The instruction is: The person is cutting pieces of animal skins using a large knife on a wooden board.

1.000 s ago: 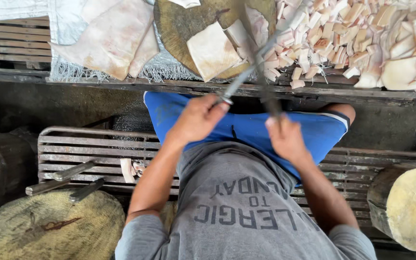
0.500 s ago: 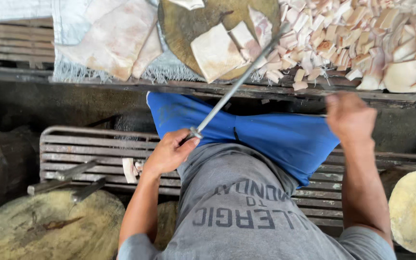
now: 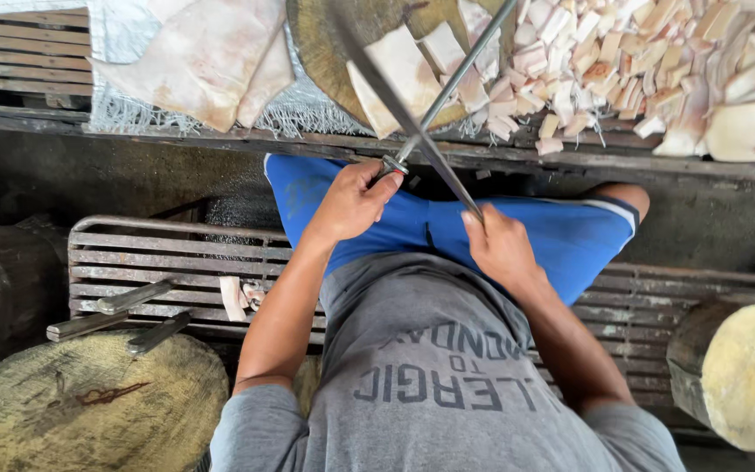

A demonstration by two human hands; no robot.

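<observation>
My left hand (image 3: 351, 203) is closed around the handle of a sharpening steel (image 3: 456, 79), whose thin rod slants up and to the right. My right hand (image 3: 500, 249) grips a long knife (image 3: 395, 96); its dark blade runs up and to the left. Blade and rod cross just above my left hand, in front of my blue shorts (image 3: 561, 236). Behind them, a round wooden chopping block (image 3: 316, 35) carries pale flat slabs (image 3: 395, 70).
A heap of small pale cut pieces (image 3: 640, 61) covers the ledge at top right, and large pale sheets (image 3: 211, 61) lie at top left. I sit on a metal slatted bench (image 3: 133, 253). Spare knives (image 3: 128, 315) rest there, above a wood stump (image 3: 89, 411). Another stump (image 3: 744, 376) stands on the right.
Half a second ago my right hand was out to the right, away from the steel. It has swung back in, and the knife blade now crosses the rod. My left hand rose slightly.
</observation>
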